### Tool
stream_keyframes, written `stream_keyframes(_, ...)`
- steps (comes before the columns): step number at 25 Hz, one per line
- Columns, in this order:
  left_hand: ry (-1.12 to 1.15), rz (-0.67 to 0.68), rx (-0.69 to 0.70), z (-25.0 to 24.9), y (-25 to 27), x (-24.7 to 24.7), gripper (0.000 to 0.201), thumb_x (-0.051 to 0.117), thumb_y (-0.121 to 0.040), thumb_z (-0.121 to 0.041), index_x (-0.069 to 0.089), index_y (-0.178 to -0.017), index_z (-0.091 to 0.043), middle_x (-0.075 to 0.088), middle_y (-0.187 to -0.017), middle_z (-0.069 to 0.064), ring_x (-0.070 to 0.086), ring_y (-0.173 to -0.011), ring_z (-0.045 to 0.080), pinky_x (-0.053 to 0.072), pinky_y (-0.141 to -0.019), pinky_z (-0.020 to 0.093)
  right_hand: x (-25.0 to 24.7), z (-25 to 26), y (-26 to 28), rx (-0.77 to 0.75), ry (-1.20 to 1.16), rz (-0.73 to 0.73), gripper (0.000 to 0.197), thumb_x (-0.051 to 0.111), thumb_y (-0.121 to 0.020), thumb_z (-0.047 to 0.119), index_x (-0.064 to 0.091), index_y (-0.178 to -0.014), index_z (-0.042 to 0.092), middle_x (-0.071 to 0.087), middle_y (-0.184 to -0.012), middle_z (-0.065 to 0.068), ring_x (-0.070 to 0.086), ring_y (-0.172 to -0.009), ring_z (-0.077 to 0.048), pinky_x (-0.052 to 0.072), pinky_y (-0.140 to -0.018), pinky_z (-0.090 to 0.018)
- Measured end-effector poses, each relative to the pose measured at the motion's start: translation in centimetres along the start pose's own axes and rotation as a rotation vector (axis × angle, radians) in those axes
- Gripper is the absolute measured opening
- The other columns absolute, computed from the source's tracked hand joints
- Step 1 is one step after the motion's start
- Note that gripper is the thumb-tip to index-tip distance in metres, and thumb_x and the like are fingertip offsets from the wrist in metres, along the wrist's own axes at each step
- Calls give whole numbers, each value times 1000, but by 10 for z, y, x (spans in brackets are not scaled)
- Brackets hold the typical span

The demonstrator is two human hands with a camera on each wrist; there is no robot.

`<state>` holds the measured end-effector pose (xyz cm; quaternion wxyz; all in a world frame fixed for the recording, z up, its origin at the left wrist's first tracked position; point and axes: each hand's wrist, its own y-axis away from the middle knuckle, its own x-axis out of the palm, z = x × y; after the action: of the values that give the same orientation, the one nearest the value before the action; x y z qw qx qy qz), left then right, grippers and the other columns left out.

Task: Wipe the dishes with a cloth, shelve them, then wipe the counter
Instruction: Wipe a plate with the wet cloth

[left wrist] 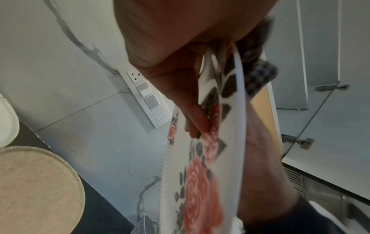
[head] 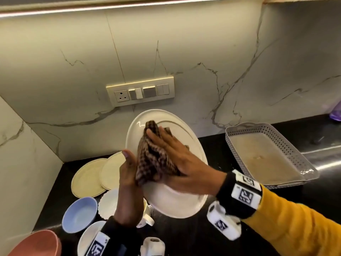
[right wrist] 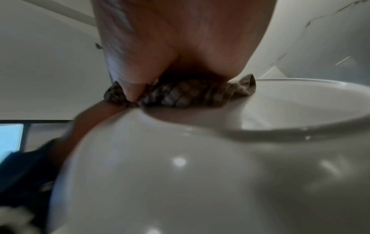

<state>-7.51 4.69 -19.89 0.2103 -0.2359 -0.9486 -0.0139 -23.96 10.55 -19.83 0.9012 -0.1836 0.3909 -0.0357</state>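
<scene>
- Black counter [head: 230, 150] is tucked into a corner of white marble-veined wall [head: 221, 52], with a switch panel [head: 140, 91] set in it and a light strip overhead.
- Oval white plate [head: 173, 202] is held tilted above the counter by the left hand [head: 127, 174], thumb on the front rim, fingers curled behind on the rose-printed underside.
- Checked brown cloth [head: 153, 159] is pressed flat onto the plate's face by the right hand [head: 177, 161], fingers straight.
- Cream plates [head: 86, 178], a blue bowl [head: 79, 215] and a pinkish bowl [head: 36, 244] are sat at the left (mug partly hidden).
- Grey perforated tray [head: 304, 163] is parked at the right.
</scene>
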Motion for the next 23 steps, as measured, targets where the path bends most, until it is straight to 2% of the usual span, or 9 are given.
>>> stream_keyframes(3, -73, 76, 22, 7, -17, -22, 59, 43, -111, -18, 35, -142, -68, 31, -149, -50, 25, -137, -27, 23, -113, 2, -19, -32, -9, 137, -12, -67, 89, 62, -97, 49, 8, -166, 37, -5, -174, 17, -16, -157, 0, -3, -130, -47)
stream_keyframes(5, -183, -151, 88, 16, -15, -45, 43, 47, -100, -66, 39, -143, -68, 35, -161, -28, 29, -149, -6, 24, -125, 25, -18, -46, 2, 191, -13, -65, 87, 61, -94, 51, 10, -165, 43, -6, -172, 23, -18, -155, 5, -2, -131, -53)
stream_keyframes(7, -323, -237, 130, 14, -22, -50, 83, 39, -85, -90, 46, -152, -41, 40, -161, -12, 40, -145, 3, 30, -125, 39, -3, -42, 22, 163, 31, -25, 90, 64, -92, 50, 8, -164, 47, -10, -172, 20, -18, -158, -3, 3, -129, -61)
stream_keyframes(10, -137, -149, 99, -2, -13, -27, 66, 37, -91, -69, 63, -126, -20, 75, -122, -9, 69, -109, -2, 55, -95, 20, 29, -5, 44, 0, 98, 50, 91, 63, -94, 43, 8, -166, 36, -12, -174, 9, -15, -161, -17, 4, -128, -62)
stream_keyframes(12, -11, 19, -1, -4, -2, -1, 60, 30, -101, -56, 66, -118, -11, 80, -108, 4, 76, -102, 15, 61, -82, 26, 37, 16, 36, -122, 130, 46, 85, 56, -96, 40, 12, -167, 23, -9, -175, -2, -11, -162, -24, 2, -129, -58)
stream_keyframes(14, 74, 158, -102, -7, 3, 10, 69, 32, -100, -62, 70, -128, -10, 73, -128, 11, 69, -121, 24, 58, -96, 36, 28, 20, 13, -166, 151, -27, 80, 52, -96, 38, 19, -166, 18, -4, -175, -6, -7, -162, -25, 2, -130, -56)
stream_keyframes(17, -189, 120, 13, 8, -6, -6, 62, 40, -97, -72, 74, -106, -20, 77, -110, -6, 69, -109, 9, 53, -96, 30, 3, -3, -21, -103, 168, -149, 76, 51, -94, 31, 26, -165, 21, 6, -175, -3, -2, -162, -20, 2, -131, -52)
stream_keyframes(19, -387, 68, 132, 14, -9, -16, 77, 42, -91, -82, 66, -112, -12, 69, -111, 7, 62, -112, 28, 45, -110, 43, -15, -27, -35, 6, 142, -223, 70, 50, -99, 32, 26, -165, 26, 14, -174, 2, 4, -162, -15, 4, -131, -50)
stream_keyframes(23, -229, 44, 147, 1, -11, -37, 88, 30, -99, -75, 46, -143, -1, 55, -139, 29, 40, -130, 38, 16, -124, 16, -29, -79, -26, 151, -16, -275, 67, 51, -101, 36, 24, -163, 33, 30, -168, 8, 24, -157, -17, 16, -128, -57)
